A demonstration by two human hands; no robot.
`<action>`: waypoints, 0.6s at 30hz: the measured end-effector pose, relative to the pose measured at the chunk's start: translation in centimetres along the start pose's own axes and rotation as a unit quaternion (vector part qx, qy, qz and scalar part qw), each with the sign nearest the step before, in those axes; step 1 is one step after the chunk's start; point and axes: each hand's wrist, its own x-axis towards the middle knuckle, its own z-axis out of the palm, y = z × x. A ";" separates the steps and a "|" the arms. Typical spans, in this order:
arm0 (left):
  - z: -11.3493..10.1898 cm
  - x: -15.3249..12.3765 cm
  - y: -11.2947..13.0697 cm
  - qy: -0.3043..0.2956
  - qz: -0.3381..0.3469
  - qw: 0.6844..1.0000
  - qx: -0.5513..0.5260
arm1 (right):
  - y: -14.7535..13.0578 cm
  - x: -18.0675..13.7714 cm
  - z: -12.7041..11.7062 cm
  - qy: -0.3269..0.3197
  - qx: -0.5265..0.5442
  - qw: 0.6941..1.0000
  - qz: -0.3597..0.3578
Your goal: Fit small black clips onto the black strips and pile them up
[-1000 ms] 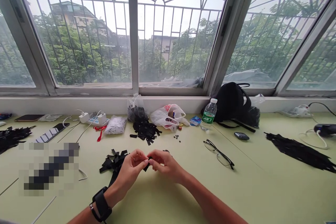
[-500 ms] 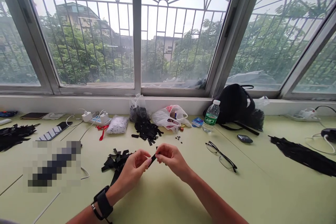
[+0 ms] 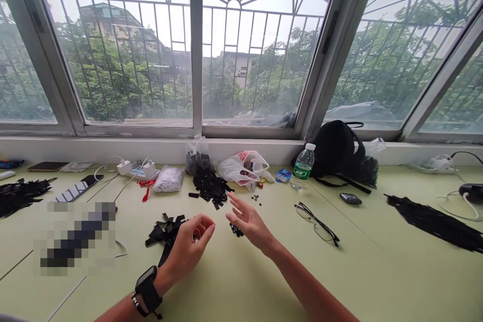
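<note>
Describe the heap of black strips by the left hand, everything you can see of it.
The heap of black strips is a loose, criss-crossed tangle of narrow, flat, matte pieces with square-cut ends; their material cannot be told from here. The strips lie at different angles, and a longer band trails from the heap toward the viewer. It lies flat on the pale green tabletop. Its right side meets the left hand, which seems to rest against or just over it.

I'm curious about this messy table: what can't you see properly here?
Head view: a pixelated patch blurs whatever lies at the table's left.
Head view: the small black bits are too tiny to identify.
Head view: the left hand's curled fingers hide its palm.
</note>
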 end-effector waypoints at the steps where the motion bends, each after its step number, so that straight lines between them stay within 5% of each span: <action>1: -0.1 0.0 -0.1 -0.001 0.011 1.000 0.024 | 0.2 0.1 -0.1 -0.007 -0.023 1.000 -0.011; 6: -0.6 0.2 -0.4 -0.001 0.069 0.987 0.147 | 1.0 0.6 -1.1 0.022 -0.152 0.987 -0.048; 12: -0.8 0.0 -1.4 -0.002 0.052 0.953 0.299 | 1.8 0.8 -2.4 0.020 -0.286 0.955 -0.071; 18: -0.8 0.0 -2.4 0.002 0.058 0.948 0.313 | 2.4 0.1 -1.9 -0.026 -0.329 0.941 -0.076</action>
